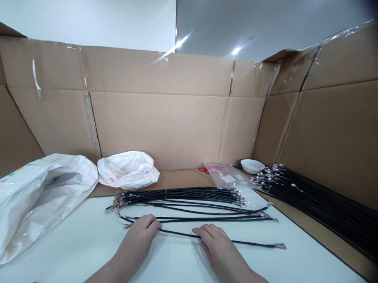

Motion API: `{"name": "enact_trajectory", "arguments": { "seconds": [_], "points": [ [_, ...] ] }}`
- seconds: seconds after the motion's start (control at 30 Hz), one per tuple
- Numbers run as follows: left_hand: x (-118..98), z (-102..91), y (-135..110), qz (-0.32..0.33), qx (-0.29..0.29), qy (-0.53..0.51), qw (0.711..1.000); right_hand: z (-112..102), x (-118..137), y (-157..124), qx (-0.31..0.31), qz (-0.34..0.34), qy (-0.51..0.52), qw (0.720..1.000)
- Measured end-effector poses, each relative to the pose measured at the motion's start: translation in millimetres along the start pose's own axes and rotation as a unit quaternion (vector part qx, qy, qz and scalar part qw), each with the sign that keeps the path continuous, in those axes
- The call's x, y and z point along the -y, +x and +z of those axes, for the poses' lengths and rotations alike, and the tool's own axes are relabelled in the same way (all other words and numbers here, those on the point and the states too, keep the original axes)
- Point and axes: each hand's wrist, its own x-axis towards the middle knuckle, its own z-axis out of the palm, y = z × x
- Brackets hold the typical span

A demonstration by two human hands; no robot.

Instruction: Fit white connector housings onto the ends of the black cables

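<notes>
While the left fingers (153, 224) pinch a black cable (180, 233), the right fingers (204, 231) curve over it, grip unclear.

Thin black cable (180, 233) pt. hidden by bare L hand (143, 230) & R hand (214, 241); white plastic bag (9, 208) cut @ L edge.

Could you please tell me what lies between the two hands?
The head view shows a thin black cable running between the left hand and right hand.

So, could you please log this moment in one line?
Left hand: touching thin black cable | right hand: touching same cable | beyond: bundled black cables | back: round white bowl
</notes>
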Motion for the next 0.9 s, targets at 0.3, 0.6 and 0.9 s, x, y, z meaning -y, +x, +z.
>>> {"name": "enact_trajectory", "arguments": {
  "seconds": [0.3,0.6,0.9],
  "points": [
    [-6,-9.7,-3,0.06,-0.274,0.039,0.959,-4,-8,-3,-0.077,-0.007,-0.014,0.997],
    [-6,-8.9,-7,-0.257,-0.092,-0.407,0.872,-9,-30,-3,-0.204,0.011,-0.021,0.979],
    [21,-13.5,10,-0.417,-0.193,-0.584,0.669,-7,-27,-4,-0.187,-0.023,-0.015,0.982]
  ]
}}
